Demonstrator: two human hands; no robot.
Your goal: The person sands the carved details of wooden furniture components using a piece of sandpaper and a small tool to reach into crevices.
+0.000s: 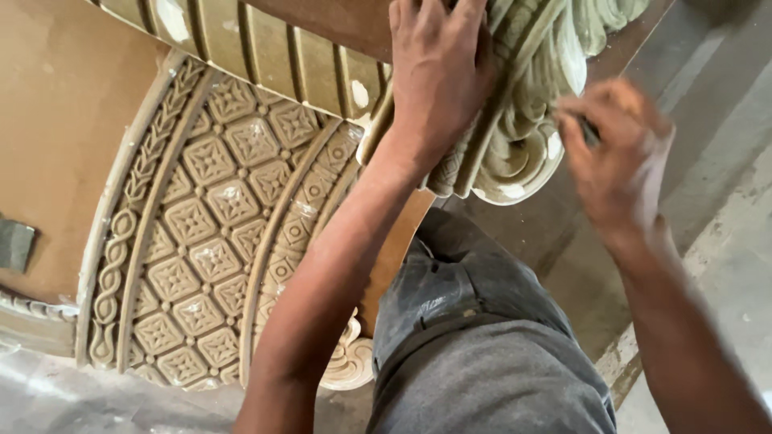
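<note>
**Hands at work on a carved scroll ornament**

The pale green carved scroll ornament (527, 96) sits near the top of the view, its leafy curls and rounded volute overhanging the edge of the brown board (64, 120) it belongs to. The left hand (438, 76) lies flat across the ornament's ribbed side, fingers spread and pressed down, not gripping; it seems placed so as to brace the piece and keep it steady. The right hand (615, 153) is blurred with motion just beside the volute, its fingers pinched together around something small and dark; what that is cannot be told, though the pinch and the closeness to the carving suggest a fine tool or abrasive worked on the surface.

Left of the ornament runs a fluted moulding (265, 48), and below it a curved panel of diamond-shaped rosettes (209, 233) bordered by braided and leaf bands. A small dark block (14, 243) lies on the board at the far left. The person's grey trousers (482, 354) fill the lower middle, above a dusty concrete floor (724, 265).
</note>
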